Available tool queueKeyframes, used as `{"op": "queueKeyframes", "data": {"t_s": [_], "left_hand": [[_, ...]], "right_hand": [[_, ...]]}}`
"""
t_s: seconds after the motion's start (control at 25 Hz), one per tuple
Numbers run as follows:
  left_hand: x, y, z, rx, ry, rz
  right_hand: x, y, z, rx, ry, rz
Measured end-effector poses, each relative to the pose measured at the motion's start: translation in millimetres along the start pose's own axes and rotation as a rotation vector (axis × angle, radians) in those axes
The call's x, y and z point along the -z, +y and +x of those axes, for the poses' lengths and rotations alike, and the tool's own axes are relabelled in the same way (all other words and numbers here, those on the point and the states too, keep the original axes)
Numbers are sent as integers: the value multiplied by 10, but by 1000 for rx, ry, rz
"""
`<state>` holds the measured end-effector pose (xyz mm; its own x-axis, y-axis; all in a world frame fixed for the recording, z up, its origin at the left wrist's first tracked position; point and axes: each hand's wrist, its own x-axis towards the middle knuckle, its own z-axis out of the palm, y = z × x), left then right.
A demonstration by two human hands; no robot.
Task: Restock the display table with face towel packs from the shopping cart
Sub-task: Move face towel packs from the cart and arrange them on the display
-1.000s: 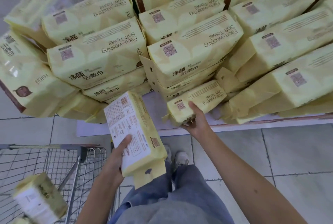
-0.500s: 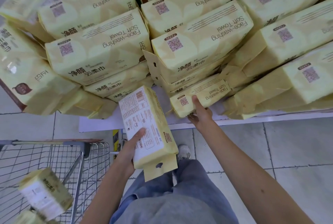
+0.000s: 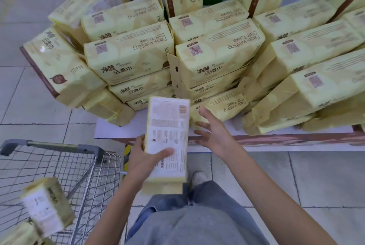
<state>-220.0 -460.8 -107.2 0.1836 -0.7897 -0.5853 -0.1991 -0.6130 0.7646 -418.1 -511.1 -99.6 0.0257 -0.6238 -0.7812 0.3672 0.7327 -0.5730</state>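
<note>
Hands are seen side by side. A pale yellow plastic-wrapped face towel pack [image 3: 167, 136] is gripped by the left hand [image 3: 144, 163], its long side pointing ahead at the white-topped counter [image 3: 122, 128]. The right hand [image 3: 217, 138] is spread wide beside it, holding nothing. Bare counter top shows by the pack's far end.

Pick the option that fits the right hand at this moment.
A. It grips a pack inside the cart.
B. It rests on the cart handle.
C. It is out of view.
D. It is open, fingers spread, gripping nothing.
D: the right hand hangs at the table edge with fingers spread and curled round nothing, beside the pack that the left hand grips.
</note>
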Motion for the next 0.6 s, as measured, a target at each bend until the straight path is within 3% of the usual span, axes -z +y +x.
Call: {"op": "queueKeyframes", "data": {"t_s": [0.16, 0.28, 0.4, 0.6], "left_hand": [[22, 150, -142, -567, 223, 735], [-12, 227, -140, -974, 450, 1022], [-91, 289, -129, -1137, 467, 1090], [-95, 346, -135, -1181, 363, 1084]], "right_hand": [[-61, -219, -223, 3, -156, -47], [67, -235, -269, -123, -155, 13], [150, -195, -270, -130, -220, 122], [361, -85, -233, 47, -200, 113]]}}
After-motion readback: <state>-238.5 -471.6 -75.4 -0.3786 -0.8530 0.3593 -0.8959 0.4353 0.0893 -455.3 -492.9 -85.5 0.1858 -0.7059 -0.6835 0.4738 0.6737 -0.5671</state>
